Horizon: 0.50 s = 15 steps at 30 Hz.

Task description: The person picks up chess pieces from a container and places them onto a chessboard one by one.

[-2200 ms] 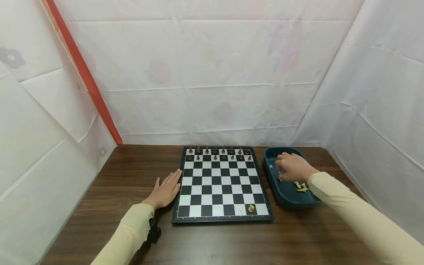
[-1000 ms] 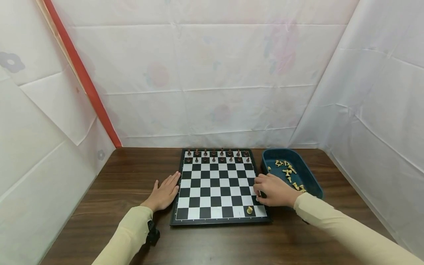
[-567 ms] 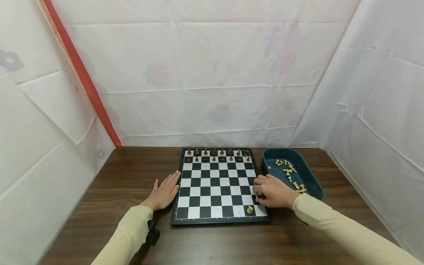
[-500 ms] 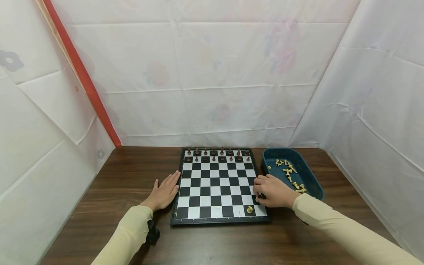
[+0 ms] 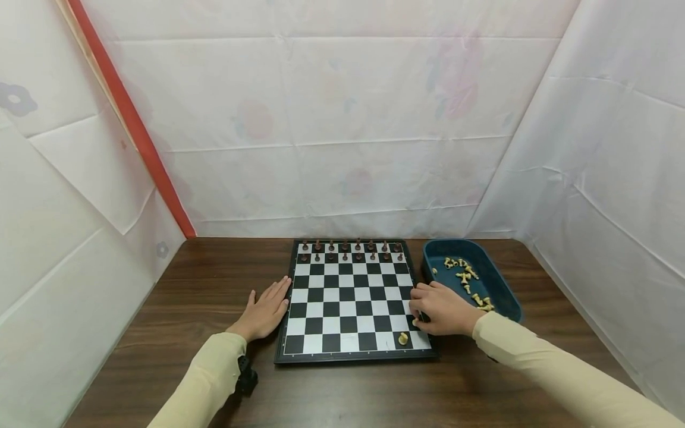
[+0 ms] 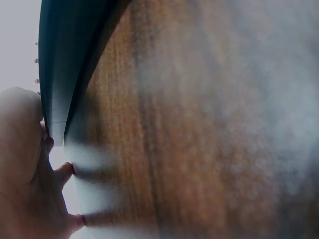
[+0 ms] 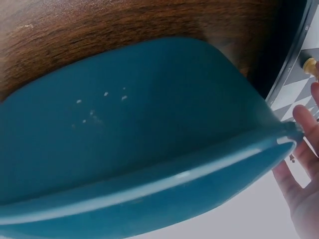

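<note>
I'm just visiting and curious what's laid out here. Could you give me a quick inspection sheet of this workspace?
Surface: dark wooden table.
Job's things: chessboard with two rows of dark pieces at the far edge; one pale piece near the near right corner; blue tray of loose pale pieces beside the board's right edge.
Clutter: nothing seen.
Hands: left hand lies flat on the table against the board's left edge; right hand rests curled on the board's right edge, anything in its fingers is hidden.
Cables: nothing seen; a small black object sits under the left sleeve.
Surroundings: white sheeting on three sides, red strip at left.
</note>
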Available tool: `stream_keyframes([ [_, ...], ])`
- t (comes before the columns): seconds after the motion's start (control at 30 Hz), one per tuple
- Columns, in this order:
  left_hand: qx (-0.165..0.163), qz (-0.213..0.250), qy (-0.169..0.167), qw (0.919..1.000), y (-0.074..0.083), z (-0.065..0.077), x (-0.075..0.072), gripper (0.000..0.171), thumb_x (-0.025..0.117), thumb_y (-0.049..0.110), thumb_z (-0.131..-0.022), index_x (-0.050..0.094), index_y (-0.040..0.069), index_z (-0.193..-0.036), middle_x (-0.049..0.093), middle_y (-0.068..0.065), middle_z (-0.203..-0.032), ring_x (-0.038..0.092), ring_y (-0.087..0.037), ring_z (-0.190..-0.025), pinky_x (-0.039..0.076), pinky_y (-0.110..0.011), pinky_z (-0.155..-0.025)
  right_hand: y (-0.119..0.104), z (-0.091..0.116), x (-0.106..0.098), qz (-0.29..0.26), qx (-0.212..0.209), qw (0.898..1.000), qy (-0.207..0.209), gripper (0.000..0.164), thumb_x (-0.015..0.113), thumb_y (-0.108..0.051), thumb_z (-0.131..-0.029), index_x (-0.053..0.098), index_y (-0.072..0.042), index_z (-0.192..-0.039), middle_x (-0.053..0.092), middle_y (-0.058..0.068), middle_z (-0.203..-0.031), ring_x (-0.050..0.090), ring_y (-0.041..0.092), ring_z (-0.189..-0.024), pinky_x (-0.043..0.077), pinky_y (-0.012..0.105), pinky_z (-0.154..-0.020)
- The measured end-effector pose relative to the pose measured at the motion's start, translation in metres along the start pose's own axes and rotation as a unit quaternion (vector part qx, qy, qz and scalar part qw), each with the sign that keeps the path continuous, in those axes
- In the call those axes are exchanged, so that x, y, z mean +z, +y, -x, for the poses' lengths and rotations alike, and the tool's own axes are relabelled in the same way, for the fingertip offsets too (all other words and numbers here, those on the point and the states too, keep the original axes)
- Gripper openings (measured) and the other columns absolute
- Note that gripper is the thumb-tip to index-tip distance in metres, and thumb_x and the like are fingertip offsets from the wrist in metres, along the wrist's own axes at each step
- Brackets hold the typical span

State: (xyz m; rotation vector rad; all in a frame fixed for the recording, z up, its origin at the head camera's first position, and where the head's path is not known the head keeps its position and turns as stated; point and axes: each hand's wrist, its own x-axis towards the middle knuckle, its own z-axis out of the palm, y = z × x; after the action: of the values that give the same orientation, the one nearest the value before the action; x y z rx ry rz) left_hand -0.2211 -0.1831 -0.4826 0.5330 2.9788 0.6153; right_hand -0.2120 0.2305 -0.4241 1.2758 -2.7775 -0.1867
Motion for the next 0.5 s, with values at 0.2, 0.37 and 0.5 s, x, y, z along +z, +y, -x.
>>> stream_keyframes([
  [0.2, 0.006, 0.001, 0.001, 1.0, 0.0, 0.001, -0.001, 0.053, 0.032, 0.025, -0.104, 0.021, 0.005, -0.152, 0.02, -0.014, -0.156, 0.02, -0.039, -0.14, 0.002, -0.071, -0.102, 0.004, 0.004, -0.01, -0.005, 0.007, 1.0, 0.003, 0.017, 0.076, -0.036, -0.075, 0.064, -0.024, -0.075, 0.051, -0.012, -0.08, 0.043, 0.01, -0.076, 0.037, 0.03, -0.066],
  [0.37, 0.005, 0.0, 0.001, 1.0, 0.0, 0.001, 0.0, 0.053, 0.033, 0.024, -0.104, 0.02, 0.005, -0.152, 0.019, -0.014, -0.157, 0.02, -0.039, -0.14, 0.002, -0.071, -0.103, 0.013, 0.008, -0.021, -0.007, 0.018, 1.0, 0.018, 0.017, 0.076, -0.032, -0.076, 0.061, -0.025, -0.073, 0.045, -0.012, -0.076, 0.041, 0.01, -0.075, 0.037, 0.031, -0.066],
  [0.5, 0.006, -0.002, 0.001, 1.0, -0.001, 0.001, 0.0, 0.053, 0.033, 0.024, -0.104, 0.02, 0.005, -0.152, 0.019, -0.014, -0.157, 0.02, -0.039, -0.141, 0.002, -0.071, -0.102, 0.023, 0.013, -0.028, -0.001, 0.026, 0.999, 0.035, 0.017, 0.076, -0.031, -0.077, 0.06, -0.025, -0.073, 0.047, -0.011, -0.078, 0.044, 0.011, -0.076, 0.043, 0.035, -0.07],
])
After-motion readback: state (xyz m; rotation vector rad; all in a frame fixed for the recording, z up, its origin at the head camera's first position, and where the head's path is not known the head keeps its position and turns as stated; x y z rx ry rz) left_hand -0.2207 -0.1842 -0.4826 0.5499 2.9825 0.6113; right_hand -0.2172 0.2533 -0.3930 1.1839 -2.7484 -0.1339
